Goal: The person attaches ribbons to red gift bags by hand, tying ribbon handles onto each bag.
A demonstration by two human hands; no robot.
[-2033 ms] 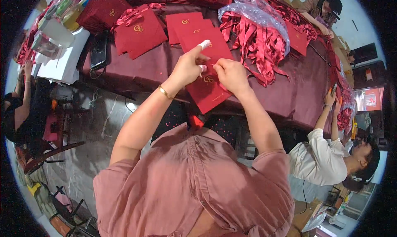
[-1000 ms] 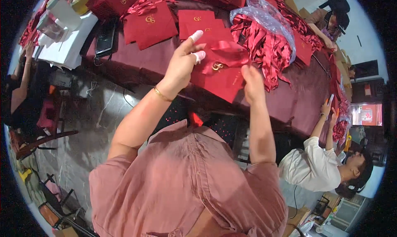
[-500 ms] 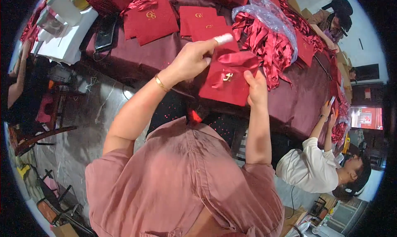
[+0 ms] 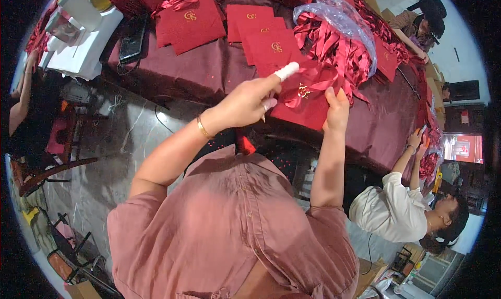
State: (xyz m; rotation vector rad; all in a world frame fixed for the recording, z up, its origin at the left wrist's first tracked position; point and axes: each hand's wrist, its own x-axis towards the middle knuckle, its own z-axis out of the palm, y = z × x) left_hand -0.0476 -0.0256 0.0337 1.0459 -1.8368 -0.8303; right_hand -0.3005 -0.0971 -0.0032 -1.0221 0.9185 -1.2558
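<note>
A flat red bag (image 4: 308, 111) with a gold emblem and a loose red ribbon (image 4: 326, 79) across its upper part is held at the table's near edge. My right hand (image 4: 337, 110) grips the bag's right side, thumb on its face. At the bag's left side is my left hand (image 4: 251, 102), its index finger in a white covering and pointing toward the ribbon. The other left fingers are curled closed; a small pointed tip shows under them, too small to name. Beyond the bag lie more red bags (image 4: 269, 43) with the same emblem.
A clear plastic bag (image 4: 334, 9) spills red ribbons at the far right of the bags. Another pile of red bags (image 4: 190, 25) lies left, near a dark phone (image 4: 132, 41) and a white box (image 4: 86, 51). A co-worker in white (image 4: 391, 210) works at the right.
Both hands and the red bag have shifted right. The bag has tilted, and its ribbon, a broad loop before, now lies thinner and stretched toward the right hand.
</note>
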